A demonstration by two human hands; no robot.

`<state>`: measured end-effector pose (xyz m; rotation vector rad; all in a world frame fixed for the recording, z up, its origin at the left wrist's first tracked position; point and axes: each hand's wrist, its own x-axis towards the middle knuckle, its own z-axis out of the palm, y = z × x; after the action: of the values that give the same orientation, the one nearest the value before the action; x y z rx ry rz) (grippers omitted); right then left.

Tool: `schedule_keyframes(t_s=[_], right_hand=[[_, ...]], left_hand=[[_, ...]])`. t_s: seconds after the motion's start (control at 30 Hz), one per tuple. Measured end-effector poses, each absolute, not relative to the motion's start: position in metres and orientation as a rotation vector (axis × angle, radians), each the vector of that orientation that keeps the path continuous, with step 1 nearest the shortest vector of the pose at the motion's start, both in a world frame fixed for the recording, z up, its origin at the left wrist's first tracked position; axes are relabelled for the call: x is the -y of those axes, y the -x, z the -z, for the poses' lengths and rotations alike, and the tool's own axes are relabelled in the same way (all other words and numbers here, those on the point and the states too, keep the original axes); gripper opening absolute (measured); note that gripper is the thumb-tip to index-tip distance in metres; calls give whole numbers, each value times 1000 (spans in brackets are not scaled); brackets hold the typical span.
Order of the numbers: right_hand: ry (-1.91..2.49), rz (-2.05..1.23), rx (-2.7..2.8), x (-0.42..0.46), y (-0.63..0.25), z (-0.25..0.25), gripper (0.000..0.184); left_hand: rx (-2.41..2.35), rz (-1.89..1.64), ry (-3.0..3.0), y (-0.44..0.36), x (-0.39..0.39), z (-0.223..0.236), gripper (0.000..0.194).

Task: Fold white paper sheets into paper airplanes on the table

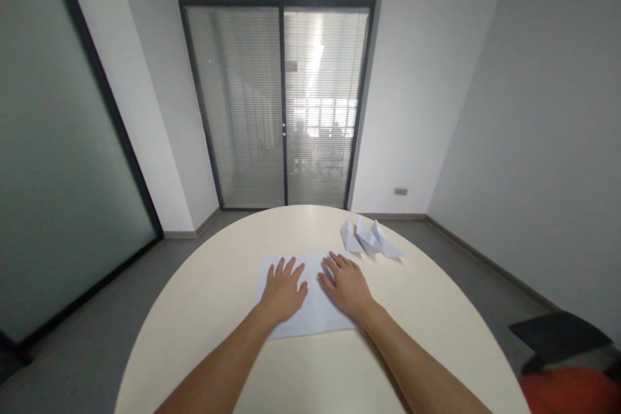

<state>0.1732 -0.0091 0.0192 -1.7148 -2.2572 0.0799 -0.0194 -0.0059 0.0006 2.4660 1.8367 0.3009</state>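
Note:
A sheet of white paper (pixel 315 310) lies flat on the round cream table (pixel 208 310) in front of me. My left hand (pixel 284 291) rests palm down on its left part, fingers spread. On the right part lies my right hand (pixel 347 284), also palm down, with its thumb apart from the fingers and its fingertips near the paper's far edge. Neither hand grips anything. Several folded white paper pieces (pixel 369 239) stand in a row beyond my right hand, apart from it.
At the right, partly cut off, is a chair with a red seat (pixel 572 391) and a black backrest (pixel 557 336). Sliding glass doors with blinds (pixel 281 110) stand behind the table. A frosted glass panel (pixel 63 142) is on the left.

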Motion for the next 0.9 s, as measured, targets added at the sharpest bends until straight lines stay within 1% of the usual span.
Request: schedule_keyframes(t_s=[0.13,0.2,0.4,0.53,0.63,0.7,0.77,0.9], right_hand=[[1666,-304,2345,21,-158,-17,66],[1664,-362,2391,24,-155,-14,69],[1634,-391,2430,23,-159,-16,77],[1457,-476,2559,27,-161,-25,77],[1218,-554,2685,30,-163,-32,80],[1092,-575,2722,29,-165,-33,81],[1035,-570,2722,26,-169,-31,79],[1113,-495,2600,16,-177,-19,72]], left_hand=[[-1835,-335,-2464,21,3,1,51],[-1830,-342,-2454,23,1,2,51],[-1830,-310,-2420,26,6,-12,51],[-1900,-355,-2477,30,12,-29,36],[-1741,-415,-2557,36,10,-31,32],[-1558,-411,-2609,40,7,-25,38],[-1487,-358,-2591,44,2,-16,46],[-1441,-233,-2528,46,-1,-2,59]])
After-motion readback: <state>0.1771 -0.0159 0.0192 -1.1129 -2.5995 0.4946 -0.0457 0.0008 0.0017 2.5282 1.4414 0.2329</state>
